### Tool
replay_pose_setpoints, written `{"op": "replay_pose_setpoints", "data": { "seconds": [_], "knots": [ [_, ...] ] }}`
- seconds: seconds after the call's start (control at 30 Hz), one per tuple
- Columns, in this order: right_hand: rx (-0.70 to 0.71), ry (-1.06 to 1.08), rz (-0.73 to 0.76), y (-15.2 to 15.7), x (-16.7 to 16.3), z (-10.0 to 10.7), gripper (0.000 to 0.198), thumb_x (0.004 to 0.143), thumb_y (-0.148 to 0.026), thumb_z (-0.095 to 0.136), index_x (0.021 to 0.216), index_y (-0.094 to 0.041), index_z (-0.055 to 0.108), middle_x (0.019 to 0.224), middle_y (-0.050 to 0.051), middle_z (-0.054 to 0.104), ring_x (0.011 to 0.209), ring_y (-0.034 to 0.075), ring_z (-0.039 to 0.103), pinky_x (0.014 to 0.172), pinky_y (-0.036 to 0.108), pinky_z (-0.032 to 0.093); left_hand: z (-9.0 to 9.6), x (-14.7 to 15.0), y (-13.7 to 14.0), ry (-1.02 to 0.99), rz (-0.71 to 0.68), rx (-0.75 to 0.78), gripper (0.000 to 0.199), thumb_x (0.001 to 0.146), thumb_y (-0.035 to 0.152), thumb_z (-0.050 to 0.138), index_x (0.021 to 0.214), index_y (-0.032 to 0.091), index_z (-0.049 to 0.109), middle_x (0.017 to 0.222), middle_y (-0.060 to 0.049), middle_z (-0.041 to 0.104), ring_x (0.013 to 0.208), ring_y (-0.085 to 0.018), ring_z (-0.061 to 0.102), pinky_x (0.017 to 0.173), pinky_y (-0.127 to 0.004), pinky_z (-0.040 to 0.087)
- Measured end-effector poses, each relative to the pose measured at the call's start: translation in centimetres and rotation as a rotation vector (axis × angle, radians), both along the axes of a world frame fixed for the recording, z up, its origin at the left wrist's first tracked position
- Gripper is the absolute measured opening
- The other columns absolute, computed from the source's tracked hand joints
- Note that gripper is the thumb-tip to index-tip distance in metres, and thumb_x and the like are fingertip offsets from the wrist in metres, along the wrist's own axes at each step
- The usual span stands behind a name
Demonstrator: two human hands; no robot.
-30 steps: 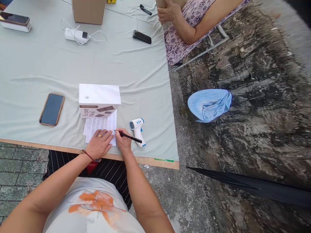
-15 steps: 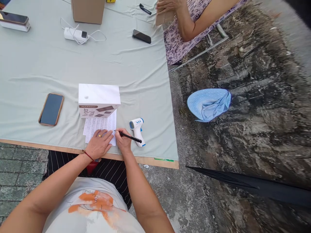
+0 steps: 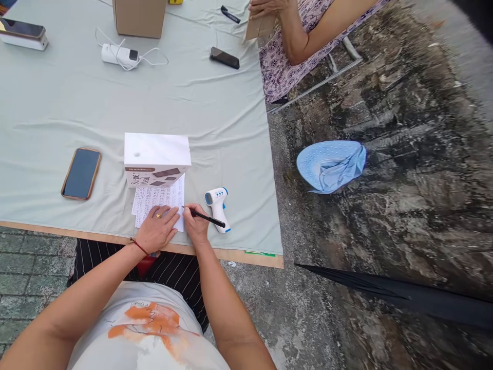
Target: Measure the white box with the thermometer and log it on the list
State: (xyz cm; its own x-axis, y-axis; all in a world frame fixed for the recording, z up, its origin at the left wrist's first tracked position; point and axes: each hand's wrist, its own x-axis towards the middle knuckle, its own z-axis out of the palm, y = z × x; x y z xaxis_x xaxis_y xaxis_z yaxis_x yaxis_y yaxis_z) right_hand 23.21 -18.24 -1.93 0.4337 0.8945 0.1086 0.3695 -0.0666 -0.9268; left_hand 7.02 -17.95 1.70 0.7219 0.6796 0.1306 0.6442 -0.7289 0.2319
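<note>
Sheets of paper (image 3: 157, 199) covered in small rows of writing lie near the table's front edge, partly under a white box (image 3: 157, 150) printed "Super Meal". Flat on these sheets rests my left hand (image 3: 158, 226), fingers stretched out and a ring on one of them. My right hand (image 3: 196, 226) pinches a black pen (image 3: 208, 218), its tip at the right side of the paper. Just right of that hand lies a white and blue infrared thermometer (image 3: 217, 208). A phone in a brown case (image 3: 81, 173) sits to the left.
Farther back are a cardboard box (image 3: 138, 18), a white device with a cable (image 3: 120, 55), a black device (image 3: 224, 58), a marker (image 3: 230, 14) and a phone on a white block (image 3: 23, 33). Another person's hand (image 3: 267, 7) holds cardboard at the far right. A blue hat (image 3: 331, 165) lies beyond the table.
The pen in my right hand has shifted very slightly. At the back, the other person's hand and the cardboard have tilted a little. My left hand stays still.
</note>
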Motion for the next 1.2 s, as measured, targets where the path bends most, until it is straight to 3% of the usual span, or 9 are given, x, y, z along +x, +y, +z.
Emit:
{"op": "replay_pose_setpoints", "data": {
  "seconds": [0.23,0.37,0.5,0.73,0.83,0.9,1.0,1.1,1.2],
  "knots": [
    [-0.001,-0.041,0.005,0.0,-0.1,-0.2,0.019,0.079,-0.036,0.05,0.072,-0.021,0.06,0.066,-0.001,0.062,0.063,0.016,0.054,0.065,0.031,0.048,0.1,0.1,0.0,-0.016,0.005,-0.01,0.038,0.094,0.031,0.051,0.13,0.02,0.057,0.143,-0.008,0.055,0.127,-0.027,0.05,0.107,-0.047,0.036],
    [0.077,-0.15,0.012,-0.2,0.7,-0.5,0.022,0.087,-0.036,0.048,0.087,-0.02,0.064,0.08,0.004,0.065,0.076,0.019,0.059,0.075,0.035,0.051,0.2,0.0,0.1,-0.016,0.006,-0.002,0.033,0.095,0.03,0.048,0.124,0.019,0.06,0.143,-0.006,0.055,0.125,-0.026,0.051,0.106,-0.046,0.036],
    [0.144,-0.407,0.165,-0.2,2.8,-0.8,0.028,0.093,-0.026,0.041,0.108,-0.022,0.064,0.099,0.008,0.063,0.096,0.022,0.059,0.089,0.041,0.051,0.1,-0.2,0.3,-0.01,-0.003,-0.006,0.032,0.096,0.029,0.048,0.124,0.019,0.06,0.143,-0.006,0.056,0.125,-0.026,0.051,0.105,-0.045,0.037],
    [0.085,-0.648,0.39,1.5,4.5,-0.4,0.05,0.088,-0.007,0.033,0.13,-0.021,0.057,0.111,0.013,0.06,0.103,0.025,0.055,0.089,0.043,0.051,0.1,-1.0,1.3,-0.016,-0.049,-0.046,0.034,0.093,0.029,0.054,0.125,0.02,0.059,0.143,-0.006,0.056,0.126,-0.026,0.051,0.106,-0.046,0.037],
    [0.146,-0.657,0.329,1.6,4.6,0.2,0.049,0.089,-0.009,0.033,0.13,-0.023,0.057,0.114,0.012,0.059,0.105,0.023,0.055,0.092,0.042,0.049,0.0,-2.4,2.0,-0.077,-0.085,-0.118,0.033,0.091,0.028,0.057,0.123,0.02,0.06,0.14,-0.007,0.058,0.127,-0.026,0.051,0.106,-0.047,0.039],
    [0.141,-0.658,0.141,1.2,5.1,0.4,0.043,0.09,-0.018,0.04,0.129,-0.022,0.057,0.117,0.014,0.056,0.108,0.026,0.054,0.095,0.046,0.046,-0.3,-3.8,2.5,-0.195,-0.085,-0.199,0.028,0.091,0.029,0.055,0.117,0.021,0.062,0.13,-0.008,0.064,0.123,-0.025,0.054,0.103,-0.046,0.042],
    [-0.056,-0.644,-0.178,0.1,6.6,-0.2,0.05,0.083,-0.038,0.059,0.128,-0.018,0.056,0.118,0.018,0.053,0.111,0.033,0.051,0.094,0.052,0.043,-0.9,-6.4,3.6,-0.512,0.136,-0.293,0.021,0.093,0.035,0.051,0.104,0.02,0.061,0.103,-0.008,0.068,0.101,-0.021,0.063,0.091,-0.04,0.051],
    [-0.304,-0.588,-0.205,-0.7,8.2,-1.1,0.057,0.076,-0.05,0.065,0.121,-0.017,0.059,0.108,0.017,0.056,0.104,0.034,0.053,0.087,0.047,0.044,-1.3,-8.3,5.8,-0.764,0.59,-0.183,0.038,0.084,0.049,0.064,0.106,0.02,0.054,0.102,-0.008,0.06,0.095,-0.02,0.06,0.085,-0.04,0.053],
    [-0.379,-0.471,-0.159,-0.6,8.7,-0.8,0.05,0.074,-0.051,0.064,0.113,-0.019,0.064,0.098,0.012,0.06,0.093,0.029,0.056,0.079,0.039,0.044,-1.2,-9.0,8.8,-0.832,0.595,-0.161,0.075,0.07,0.056,0.077,0.128,0.021,0.044,0.129,-0.014,0.05,0.12,-0.026,0.053,0.099,-0.045,0.049]
  ]
}}
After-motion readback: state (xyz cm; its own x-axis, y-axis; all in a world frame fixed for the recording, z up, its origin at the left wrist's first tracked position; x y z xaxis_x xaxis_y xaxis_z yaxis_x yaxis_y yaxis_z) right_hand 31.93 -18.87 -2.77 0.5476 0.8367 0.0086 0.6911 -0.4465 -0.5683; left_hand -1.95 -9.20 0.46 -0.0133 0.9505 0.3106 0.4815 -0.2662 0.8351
